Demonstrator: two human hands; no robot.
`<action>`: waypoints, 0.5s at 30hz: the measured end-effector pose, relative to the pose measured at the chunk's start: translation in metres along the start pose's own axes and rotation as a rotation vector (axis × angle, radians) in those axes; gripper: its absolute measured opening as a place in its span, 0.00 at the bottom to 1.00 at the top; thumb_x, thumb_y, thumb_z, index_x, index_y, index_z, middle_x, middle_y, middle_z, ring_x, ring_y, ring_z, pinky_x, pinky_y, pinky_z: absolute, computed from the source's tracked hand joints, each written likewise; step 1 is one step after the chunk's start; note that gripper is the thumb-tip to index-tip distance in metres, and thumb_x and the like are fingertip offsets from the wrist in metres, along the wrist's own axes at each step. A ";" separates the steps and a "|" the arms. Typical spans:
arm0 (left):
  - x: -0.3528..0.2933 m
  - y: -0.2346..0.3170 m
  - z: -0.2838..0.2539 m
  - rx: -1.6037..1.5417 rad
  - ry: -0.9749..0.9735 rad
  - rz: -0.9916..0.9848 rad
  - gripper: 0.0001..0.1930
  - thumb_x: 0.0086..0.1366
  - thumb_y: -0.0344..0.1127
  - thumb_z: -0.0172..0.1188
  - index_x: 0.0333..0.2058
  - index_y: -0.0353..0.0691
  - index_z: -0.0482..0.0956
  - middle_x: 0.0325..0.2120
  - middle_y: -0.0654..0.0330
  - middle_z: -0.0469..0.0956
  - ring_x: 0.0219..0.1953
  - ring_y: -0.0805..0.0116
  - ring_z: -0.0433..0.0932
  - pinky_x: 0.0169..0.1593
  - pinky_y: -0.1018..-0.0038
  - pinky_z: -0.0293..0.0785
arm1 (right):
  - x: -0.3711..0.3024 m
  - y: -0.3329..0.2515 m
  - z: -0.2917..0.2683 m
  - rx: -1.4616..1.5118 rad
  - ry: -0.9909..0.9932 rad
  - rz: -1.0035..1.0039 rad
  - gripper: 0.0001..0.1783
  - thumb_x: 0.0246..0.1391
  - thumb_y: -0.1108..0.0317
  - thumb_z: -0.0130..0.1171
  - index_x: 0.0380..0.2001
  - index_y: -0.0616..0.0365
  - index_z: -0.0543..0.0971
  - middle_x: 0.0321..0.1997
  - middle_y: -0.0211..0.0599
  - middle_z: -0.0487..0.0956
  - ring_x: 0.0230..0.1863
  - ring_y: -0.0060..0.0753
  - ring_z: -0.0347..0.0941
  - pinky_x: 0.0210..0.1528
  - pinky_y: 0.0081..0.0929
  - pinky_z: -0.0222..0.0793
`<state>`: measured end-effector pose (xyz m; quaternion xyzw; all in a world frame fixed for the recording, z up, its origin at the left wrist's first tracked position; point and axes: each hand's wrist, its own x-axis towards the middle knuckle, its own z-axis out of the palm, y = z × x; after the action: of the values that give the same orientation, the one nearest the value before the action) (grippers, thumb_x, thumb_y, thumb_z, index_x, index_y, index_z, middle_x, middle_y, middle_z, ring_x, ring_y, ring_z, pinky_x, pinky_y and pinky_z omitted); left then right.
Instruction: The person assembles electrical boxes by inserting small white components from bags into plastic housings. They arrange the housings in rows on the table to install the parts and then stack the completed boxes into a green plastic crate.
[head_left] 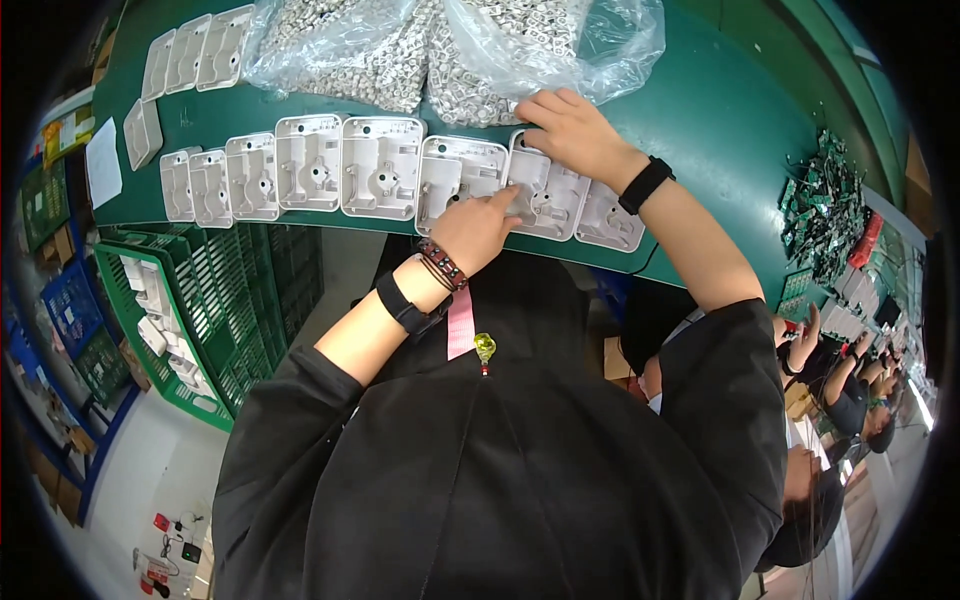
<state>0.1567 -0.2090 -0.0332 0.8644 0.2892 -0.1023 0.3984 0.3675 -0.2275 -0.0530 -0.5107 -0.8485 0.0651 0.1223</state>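
A row of white plastic housings, open side up, runs along the near edge of the green table (715, 140). My left hand (472, 232) lies over the lower part of one housing (465, 160). Its index finger stretches to the left side of the adjacent housing (550, 200), with the thumb apart from it. Over the top of that same housing is my right hand (575, 130), fingers bent and spread, one fingertip at its upper left corner. Whether a small part lies under that fingertip is hidden. Another housing (610, 220) sits below my right wrist.
Clear plastic bags (480, 50) full of small whitish parts lie behind the row. More housings (222, 48) stand at the far left. A pile of green circuit boards (825, 210) is on the right, with other people beyond. Green crates (165, 300) stand left below the table.
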 end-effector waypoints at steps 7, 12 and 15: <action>0.005 -0.006 -0.001 -0.072 0.060 0.038 0.15 0.55 0.38 0.53 0.41 0.43 0.72 0.24 0.51 0.76 0.26 0.52 0.75 0.30 0.61 0.71 | -0.003 -0.005 -0.008 0.019 -0.061 0.051 0.06 0.36 0.67 0.52 0.21 0.50 0.78 0.47 0.22 0.68 0.47 0.25 0.61 0.51 0.26 0.55; 0.009 -0.010 -0.001 -0.069 0.048 0.053 0.12 0.55 0.38 0.53 0.37 0.42 0.74 0.24 0.51 0.76 0.26 0.53 0.75 0.30 0.61 0.71 | -0.003 -0.006 -0.006 -0.073 -0.107 0.029 0.06 0.37 0.66 0.53 0.21 0.50 0.79 0.54 0.17 0.65 0.50 0.27 0.60 0.56 0.29 0.51; 0.010 -0.010 0.001 -0.066 0.051 0.100 0.12 0.55 0.38 0.53 0.37 0.41 0.74 0.24 0.52 0.76 0.27 0.53 0.75 0.31 0.61 0.71 | -0.005 -0.006 -0.006 -0.046 -0.085 0.048 0.07 0.37 0.66 0.53 0.21 0.50 0.79 0.53 0.19 0.66 0.50 0.27 0.60 0.56 0.29 0.52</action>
<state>0.1586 -0.2006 -0.0442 0.8666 0.2588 -0.0504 0.4236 0.3665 -0.2352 -0.0462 -0.5306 -0.8416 0.0701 0.0727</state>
